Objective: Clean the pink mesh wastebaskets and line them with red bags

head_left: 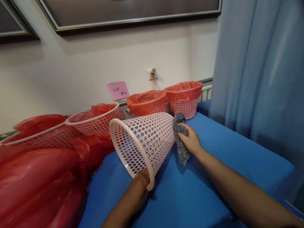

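A pale pink perforated wastebasket (152,136) lies tipped on its side above the blue surface, its round mouth facing left and toward me. My left hand (142,182) grips its rim at the lower edge, with some fingers hidden inside the mouth. In my right hand (191,139) is a bunched grey cloth (180,139), pressed to the base end of the wastebasket. One end of the cloth hangs down below my fingers.
Behind stand two baskets lined with red bags (184,95) (147,103). On the left are more baskets (95,122) and a heap of red plastic bags (45,180). A blue-covered table (228,152) lies beneath, with a blue curtain (256,69) to the right and a pink note (118,90) on the wall.
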`<state>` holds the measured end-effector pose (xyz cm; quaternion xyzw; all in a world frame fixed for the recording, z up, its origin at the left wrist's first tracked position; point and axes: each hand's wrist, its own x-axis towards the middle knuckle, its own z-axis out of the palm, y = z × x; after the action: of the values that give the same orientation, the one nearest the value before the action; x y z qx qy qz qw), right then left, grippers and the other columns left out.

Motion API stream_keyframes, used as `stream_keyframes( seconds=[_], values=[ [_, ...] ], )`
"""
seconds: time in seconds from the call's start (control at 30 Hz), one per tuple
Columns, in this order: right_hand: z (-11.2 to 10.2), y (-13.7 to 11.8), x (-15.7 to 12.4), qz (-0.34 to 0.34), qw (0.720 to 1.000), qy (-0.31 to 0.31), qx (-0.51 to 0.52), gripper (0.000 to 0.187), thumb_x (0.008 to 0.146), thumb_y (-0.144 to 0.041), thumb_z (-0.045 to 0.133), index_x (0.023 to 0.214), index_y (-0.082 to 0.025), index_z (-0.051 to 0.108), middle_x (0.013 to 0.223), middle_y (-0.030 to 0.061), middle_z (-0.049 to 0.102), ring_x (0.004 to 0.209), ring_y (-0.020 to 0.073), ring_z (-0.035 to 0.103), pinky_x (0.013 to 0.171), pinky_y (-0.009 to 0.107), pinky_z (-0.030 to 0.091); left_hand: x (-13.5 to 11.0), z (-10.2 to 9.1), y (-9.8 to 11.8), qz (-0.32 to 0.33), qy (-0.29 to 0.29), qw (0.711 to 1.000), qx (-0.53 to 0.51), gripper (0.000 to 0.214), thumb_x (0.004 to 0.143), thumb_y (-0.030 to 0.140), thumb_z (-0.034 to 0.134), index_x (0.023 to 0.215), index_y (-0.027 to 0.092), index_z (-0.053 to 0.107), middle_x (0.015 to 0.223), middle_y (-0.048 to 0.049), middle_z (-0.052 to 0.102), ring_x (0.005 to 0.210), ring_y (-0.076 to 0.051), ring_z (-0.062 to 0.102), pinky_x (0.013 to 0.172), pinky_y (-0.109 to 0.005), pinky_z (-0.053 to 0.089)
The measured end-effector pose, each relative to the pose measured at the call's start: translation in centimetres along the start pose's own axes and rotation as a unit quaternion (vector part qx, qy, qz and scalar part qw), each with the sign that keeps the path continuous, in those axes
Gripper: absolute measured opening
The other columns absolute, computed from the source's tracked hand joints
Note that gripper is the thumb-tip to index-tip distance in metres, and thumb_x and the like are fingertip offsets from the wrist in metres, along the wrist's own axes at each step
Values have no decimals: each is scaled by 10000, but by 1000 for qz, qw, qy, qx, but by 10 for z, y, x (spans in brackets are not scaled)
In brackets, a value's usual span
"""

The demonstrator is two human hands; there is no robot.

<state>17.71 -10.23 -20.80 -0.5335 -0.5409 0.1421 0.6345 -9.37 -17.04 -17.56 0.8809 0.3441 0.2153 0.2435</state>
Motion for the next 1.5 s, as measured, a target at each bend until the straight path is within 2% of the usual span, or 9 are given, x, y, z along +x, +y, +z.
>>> stream_keyframes(
  seconds=[0.27, 0.47, 0.67, 0.8, 0.97, 1.13, 1.23, 1.4, 1.5],
  values=[
    [-2, -48, -53, -330, 926, -184, 22, 641, 757, -177, 647, 1380, -307, 565, 1474, 107, 432, 1211, 269, 608, 959, 415, 571, -21, 15, -20, -78, 38, 996, -10, 760, 816, 302, 749, 1518, 245, 464, 1530, -118, 536, 1418, -364, 471, 1227, -583, 304],
    [2, -53, -62, -430, 867, -251, 11, 580, 744, -239, 643, 1322, -272, 606, 1407, 133, 496, 1008, 244, 677, 813, 377, 605, -32, 20, -18, -104, 167, 968, -154, 532, 960, 559, 539, 1364, 224, 626, 1336, -98, 692, 1194, -345, 660, 1062, -505, 531],
    [6, -15, -26, -165, 984, -68, 0, 493, 787, -199, 592, 1274, -254, 652, 1380, 119, 554, 1232, 274, 600, 1052, 466, 512, -31, 16, -9, -82, 157, 981, -74, 439, 968, 382, 565, 1363, 209, 645, 1363, -114, 680, 1278, -337, 615, 1125, -496, 474],
    [3, 16, 10, 48, 998, 8, 26, 440, 771, -259, 592, 1198, -236, 699, 1111, 69, 692, 1069, 262, 659, 1054, 518, 506, -30, 19, -14, -55, 85, 995, -4, 584, 872, 173, 577, 1454, 224, 557, 1415, -121, 640, 1285, -338, 604, 1142, -528, 451],
    [-1, -14, -17, -125, 989, -66, 41, 502, 785, -204, 607, 1278, -273, 666, 1319, 81, 590, 1228, 256, 599, 1089, 458, 487, -23, 25, -18, -22, 32, 999, 38, 908, 675, -26, 503, 1538, 249, 442, 1566, -95, 491, 1442, -342, 441, 1232, -598, 291],
    [-2, -55, -62, -369, 903, -193, 109, 631, 734, -173, 622, 1353, -288, 595, 1488, 91, 418, 1154, 231, 630, 934, 367, 575, -17, 27, -14, 12, 23, 998, 50, 825, 785, -12, 476, 1553, 283, 412, 1591, -89, 458, 1453, -300, 439, 1219, -567, 348],
    [0, -44, -49, -299, 939, -146, 83, 565, 761, -170, 595, 1315, -278, 612, 1400, 93, 503, 1166, 235, 625, 973, 387, 561, -15, 26, -14, 24, 29, 998, 42, 719, 874, 41, 458, 1551, 282, 421, 1602, -73, 449, 1488, -290, 395, 1233, -540, 337],
    [-5, -4, 4, 15, 998, -12, -67, 475, 798, -225, 570, 1265, -231, 660, 1114, 96, 638, 1075, 280, 655, 1029, 514, 528, -14, 23, -17, -18, -5, 998, 67, 610, 947, 140, 476, 1529, 323, 463, 1558, -51, 514, 1443, -303, 452, 1215, -516, 372],
    [-10, -7, 4, -37, 997, -23, -69, 495, 799, -223, 583, 1290, -238, 649, 1205, 107, 608, 1139, 283, 634, 1043, 504, 521, -14, 18, -13, -19, -40, 995, 91, 690, 868, 111, 568, 1518, 323, 477, 1550, -78, 515, 1394, -314, 506, 1189, -518, 406]
  ],
)
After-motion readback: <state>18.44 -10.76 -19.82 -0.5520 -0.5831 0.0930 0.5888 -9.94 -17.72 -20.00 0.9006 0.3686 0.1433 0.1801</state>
